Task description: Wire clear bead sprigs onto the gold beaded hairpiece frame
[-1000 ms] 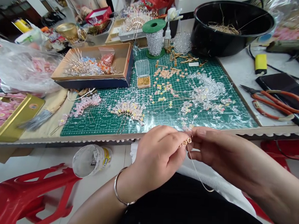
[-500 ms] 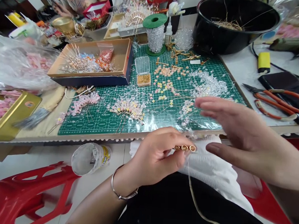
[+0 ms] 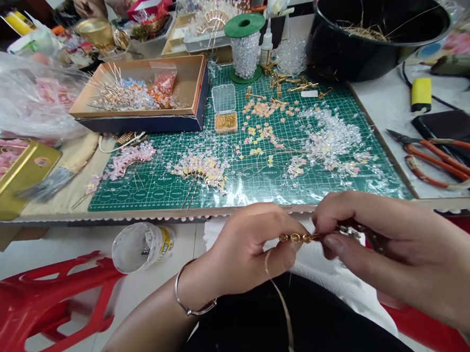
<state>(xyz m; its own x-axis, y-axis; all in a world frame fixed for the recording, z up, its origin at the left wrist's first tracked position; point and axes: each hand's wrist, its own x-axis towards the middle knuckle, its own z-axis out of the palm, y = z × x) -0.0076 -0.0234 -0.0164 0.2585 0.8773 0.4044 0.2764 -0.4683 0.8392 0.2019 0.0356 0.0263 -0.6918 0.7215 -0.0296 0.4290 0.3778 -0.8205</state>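
Note:
My left hand (image 3: 254,246), with a silver bangle at the wrist, pinches a short row of gold rings (image 3: 295,237) between thumb and forefinger. Close against its right end, my right hand (image 3: 390,244) is closed, thumb and forefinger pressed together. A thin gold-brown piece with pale glints (image 3: 349,232) shows between the right fingers; most of it is hidden. From under my left thumb a narrow cream ribbon (image 3: 285,301) hangs over my dark-clothed lap. Both hands are in front of the table edge, below the green cutting mat (image 3: 266,191).
Pink beaded combs (image 3: 199,169), clear beads (image 3: 329,134) and a bead spool (image 3: 243,51) occupy the mat. Orange-handled pliers (image 3: 451,157) lie right, near a black basin (image 3: 374,41). A box (image 3: 143,120) stands left. Below are a white bucket (image 3: 135,248) and red stool (image 3: 44,302). A person sits opposite.
My right hand came down and left from above the lap, its spread fingers closing at the end of the gold rings. The ribbon now hangs farther left, and the left hand stayed nearly still.

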